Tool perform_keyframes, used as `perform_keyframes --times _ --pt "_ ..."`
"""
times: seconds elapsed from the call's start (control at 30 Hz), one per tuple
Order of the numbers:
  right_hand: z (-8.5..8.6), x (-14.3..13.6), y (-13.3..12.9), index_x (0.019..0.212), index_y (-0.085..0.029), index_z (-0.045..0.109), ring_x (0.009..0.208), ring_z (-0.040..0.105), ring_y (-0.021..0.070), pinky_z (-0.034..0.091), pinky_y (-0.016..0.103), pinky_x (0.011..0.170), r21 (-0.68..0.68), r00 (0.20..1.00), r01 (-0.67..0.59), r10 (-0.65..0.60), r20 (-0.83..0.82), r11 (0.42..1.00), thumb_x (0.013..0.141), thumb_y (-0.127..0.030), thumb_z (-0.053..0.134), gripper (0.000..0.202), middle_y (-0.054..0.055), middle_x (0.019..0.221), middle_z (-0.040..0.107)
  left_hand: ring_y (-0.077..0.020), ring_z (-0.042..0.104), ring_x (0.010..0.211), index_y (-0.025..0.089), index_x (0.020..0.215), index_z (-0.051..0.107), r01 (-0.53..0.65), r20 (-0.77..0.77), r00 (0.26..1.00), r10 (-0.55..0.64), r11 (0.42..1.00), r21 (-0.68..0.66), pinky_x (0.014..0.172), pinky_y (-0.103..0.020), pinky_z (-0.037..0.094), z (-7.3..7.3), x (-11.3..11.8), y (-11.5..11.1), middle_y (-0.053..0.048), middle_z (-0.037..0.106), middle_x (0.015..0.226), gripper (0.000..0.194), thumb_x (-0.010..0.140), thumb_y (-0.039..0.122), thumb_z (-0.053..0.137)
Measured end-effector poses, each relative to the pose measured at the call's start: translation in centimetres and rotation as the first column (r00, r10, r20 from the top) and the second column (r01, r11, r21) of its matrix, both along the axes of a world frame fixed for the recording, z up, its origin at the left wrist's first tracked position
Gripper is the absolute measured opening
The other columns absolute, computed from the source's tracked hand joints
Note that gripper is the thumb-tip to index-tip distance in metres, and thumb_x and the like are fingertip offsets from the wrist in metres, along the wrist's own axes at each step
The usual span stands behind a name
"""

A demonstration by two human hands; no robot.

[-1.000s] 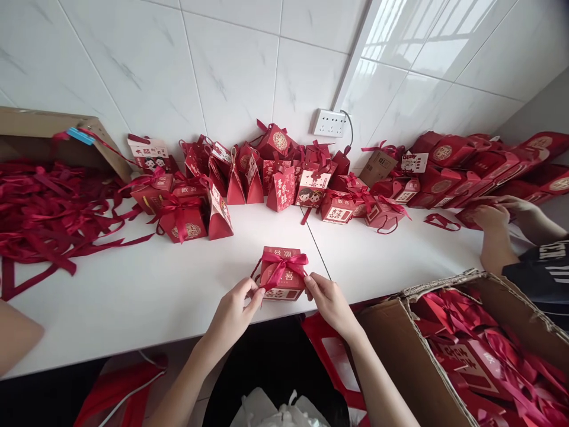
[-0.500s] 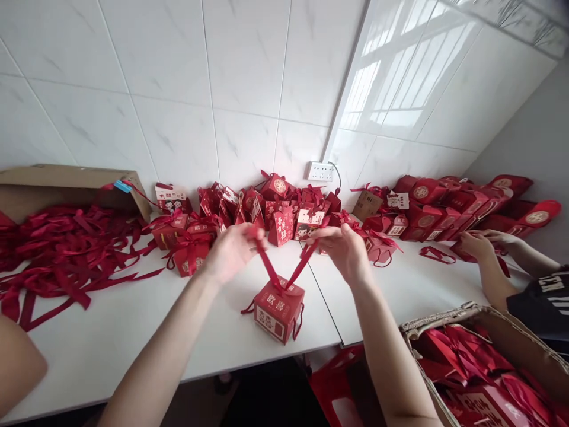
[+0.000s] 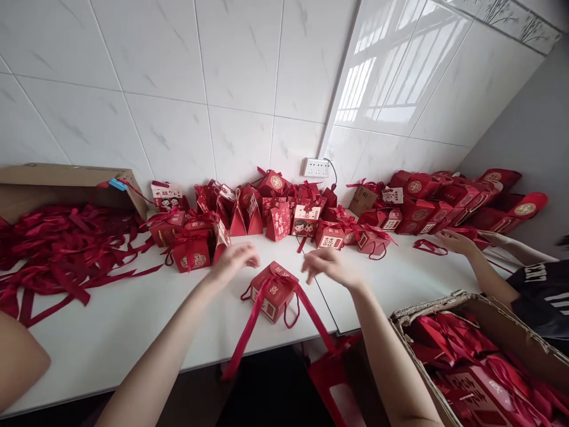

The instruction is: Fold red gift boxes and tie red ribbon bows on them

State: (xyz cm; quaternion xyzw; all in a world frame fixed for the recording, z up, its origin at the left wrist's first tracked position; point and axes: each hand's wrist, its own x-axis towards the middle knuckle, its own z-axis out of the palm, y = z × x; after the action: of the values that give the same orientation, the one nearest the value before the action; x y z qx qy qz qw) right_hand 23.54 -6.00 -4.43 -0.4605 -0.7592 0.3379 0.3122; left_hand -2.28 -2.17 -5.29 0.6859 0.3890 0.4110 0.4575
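A small red gift box (image 3: 274, 292) stands near the table's front edge between my hands. A wide red ribbon (image 3: 249, 335) lies over its top, with both ends hanging down past the edge, and thin cord handles loop at its sides. My left hand (image 3: 236, 261) hovers behind and left of the box, fingers slightly curled and apart, with nothing in them. On the right, my right hand (image 3: 326, 265) is above the table with fingers bent and spread, touching neither box nor ribbon.
A pile of red ribbons (image 3: 75, 249) spills from a cardboard box at left. Finished-looking red boxes (image 3: 278, 220) line the wall. Another carton (image 3: 448, 299) of red boxes stands lower right. A person's hands (image 3: 462, 242) handle a red box at far right.
Both hands have let go of the ribbon, which was held up in a V and now hangs toward the front edge. The box has turned slightly. The other person's hands have moved.
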Motion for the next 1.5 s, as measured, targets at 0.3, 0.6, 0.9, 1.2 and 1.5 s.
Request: perform_keyframes --times 0.3,0.6,0.9,1.2,1.5 --pt "-4.4 -4.9 0.9 0.089 -0.019 0.071 0.081 0.061 0.0152 0.048 0.028 0.082 0.200 0.963 -0.120 0.065 0.261 0.972 0.084 -0.012 0.056 0.017 0.006 0.091 0.060 -0.0229 0.056 0.102 0.023 0.095 0.060 0.208 -0.484 0.870 -0.097 0.961 0.182 0.090 -0.037 0.044 -4.4 1.1 -2.0 -0.004 0.060 0.106 0.016 0.082 0.028 0.050" --pt "-5.8 -6.4 0.2 0.069 -0.018 0.051 0.061 0.050 0.0108 0.043 0.024 0.062 0.164 0.988 0.048 -0.071 0.139 0.985 0.072 -0.006 0.056 0.013 0.000 0.076 0.051 -0.0247 0.055 0.102 0.021 0.077 0.054 0.174 -0.567 0.821 0.075 0.912 0.372 0.090 -0.040 0.046 -4.1 2.2 -2.7 -0.007 0.057 0.104 0.011 0.082 0.020 0.045" --pt "-6.4 -5.5 -0.1 0.080 -0.019 0.054 0.070 0.053 0.0131 0.045 0.028 0.068 0.166 0.999 0.020 -0.012 -0.051 0.986 0.081 -0.023 0.056 0.004 0.003 0.086 0.052 -0.0232 0.052 0.112 0.020 0.080 0.046 0.077 -0.393 0.915 0.096 0.912 0.402 0.092 -0.041 0.046 -6.1 1.9 -2.4 -0.010 0.048 0.112 0.016 0.092 0.019 0.035" --pt "-5.3 -4.3 1.0 0.068 -0.016 0.055 0.060 0.044 0.0078 0.036 0.021 0.048 -0.244 0.929 -0.216 0.123 -0.348 0.945 0.070 -0.014 0.056 0.004 0.000 0.085 0.045 -0.0250 0.047 0.121 0.020 0.082 0.046 0.105 -0.441 0.892 0.100 0.902 0.419 0.098 -0.043 0.043 -6.5 1.9 -2.7 -0.013 0.046 0.121 0.012 0.091 0.017 0.037" --pt "-5.0 -2.4 0.7 0.053 -0.019 0.035 0.055 0.034 0.0081 0.039 0.025 0.054 -0.308 0.630 -0.328 -0.037 -0.776 0.893 0.070 -0.044 0.058 0.038 -0.001 0.074 0.047 -0.0261 0.050 0.117 0.020 0.083 0.046 0.151 -0.510 0.856 0.090 0.899 0.412 0.093 -0.044 0.046 -6.1 1.5 -2.6 -0.013 0.048 0.122 0.008 0.089 0.018 0.040"
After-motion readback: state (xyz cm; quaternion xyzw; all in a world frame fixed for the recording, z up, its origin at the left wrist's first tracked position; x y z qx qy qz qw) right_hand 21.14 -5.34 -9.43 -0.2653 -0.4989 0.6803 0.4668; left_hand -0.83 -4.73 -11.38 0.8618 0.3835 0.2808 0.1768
